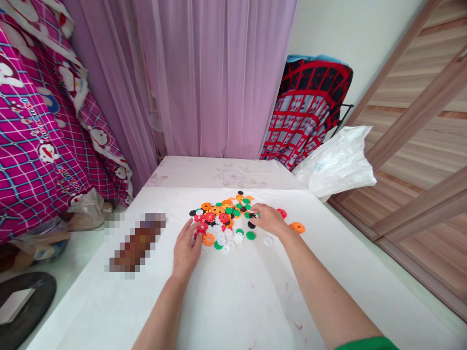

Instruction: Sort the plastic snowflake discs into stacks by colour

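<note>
On the white table (255, 301), both hands worked the heap of plastic discs (224, 218) — the left hand (187, 250) lay flat, fingers loosely spread, fingertips touching its near-left edge — while the right hand (269, 219) curled over the right side, fingers pinching at a piece.

Your pile of interlocking discs (226, 221) lies mid-desk (255, 301), between your left hand (187, 250) and right hand (269, 219); a plastic bag (337, 163) sits behind, to the right.
</note>
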The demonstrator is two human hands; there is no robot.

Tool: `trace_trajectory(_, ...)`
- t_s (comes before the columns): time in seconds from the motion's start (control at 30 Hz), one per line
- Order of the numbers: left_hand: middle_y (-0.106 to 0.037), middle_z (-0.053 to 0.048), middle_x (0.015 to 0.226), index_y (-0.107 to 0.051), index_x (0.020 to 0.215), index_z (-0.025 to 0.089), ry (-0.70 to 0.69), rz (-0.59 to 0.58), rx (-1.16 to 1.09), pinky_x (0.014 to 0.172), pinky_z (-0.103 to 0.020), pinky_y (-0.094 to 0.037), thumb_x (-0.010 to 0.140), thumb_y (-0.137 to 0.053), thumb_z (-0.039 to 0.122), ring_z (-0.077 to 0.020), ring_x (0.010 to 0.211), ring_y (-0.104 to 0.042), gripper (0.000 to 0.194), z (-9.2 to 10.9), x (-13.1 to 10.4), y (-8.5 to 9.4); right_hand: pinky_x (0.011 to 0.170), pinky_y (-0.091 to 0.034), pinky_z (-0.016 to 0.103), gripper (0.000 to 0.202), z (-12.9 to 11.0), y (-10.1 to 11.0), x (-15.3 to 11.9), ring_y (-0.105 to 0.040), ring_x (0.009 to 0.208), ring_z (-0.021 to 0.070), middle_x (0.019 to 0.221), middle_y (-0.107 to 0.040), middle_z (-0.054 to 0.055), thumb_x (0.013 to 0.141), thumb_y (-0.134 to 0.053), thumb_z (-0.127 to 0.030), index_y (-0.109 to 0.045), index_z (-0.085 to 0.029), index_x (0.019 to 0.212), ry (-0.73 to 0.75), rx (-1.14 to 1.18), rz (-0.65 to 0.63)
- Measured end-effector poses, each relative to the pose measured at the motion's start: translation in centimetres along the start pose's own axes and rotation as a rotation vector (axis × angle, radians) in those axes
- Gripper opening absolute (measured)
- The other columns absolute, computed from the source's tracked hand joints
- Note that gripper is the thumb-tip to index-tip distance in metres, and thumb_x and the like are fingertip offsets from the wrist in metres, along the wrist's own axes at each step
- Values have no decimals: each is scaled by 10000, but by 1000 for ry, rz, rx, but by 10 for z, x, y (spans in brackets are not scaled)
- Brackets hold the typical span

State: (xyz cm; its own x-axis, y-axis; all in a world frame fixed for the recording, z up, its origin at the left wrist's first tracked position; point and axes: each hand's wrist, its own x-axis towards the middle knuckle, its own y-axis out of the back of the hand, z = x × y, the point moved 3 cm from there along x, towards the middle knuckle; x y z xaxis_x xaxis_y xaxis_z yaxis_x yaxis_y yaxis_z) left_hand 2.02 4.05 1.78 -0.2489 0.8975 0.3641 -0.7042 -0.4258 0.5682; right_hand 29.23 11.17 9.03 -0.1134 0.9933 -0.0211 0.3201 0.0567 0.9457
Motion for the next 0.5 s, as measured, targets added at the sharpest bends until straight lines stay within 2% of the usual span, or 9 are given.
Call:
trace_trajectory(0.13, -553, -65, 1373, -642, 1146, 245, 8, -10, -7, 949, -368, -510, 850, -495, 293, -228, 1221, -550, 334, 1, 1, 1, 717, -424, 233, 327, 18, 0, 2, -636, 914, 157, 1056, -700, 0, 728, -649, -241, -649, -247, 1055, -6, -41, -63)
trace_trajectory(0.33, -578, -51, 1346, -660, 1116, 257, -26, 0, -5, 1027, -389, -454, 842, -505, 302, -218, 1212, -556, 318, 1, 2, 2, 692, -420, 227, 347, 16, -16, 1, -645, 917, 158, 1022, -703, 6, 719, -644, -242, -651, -239, 1065, 9, -33, -89)
trace_trajectory(0.5, -572, -64, 1350, -659, 1118, 251, -25, -15, 13, 1036, -406, -446, 842, -497, 298, -231, 1219, -552, 324, 2, 3, 2, 706, -418, 235, 386, 12, -16, 1, -637, 964, 177, 1060, -684, 9, 730, -632, -252, -645, -264, 1116, 12, -74, -125)
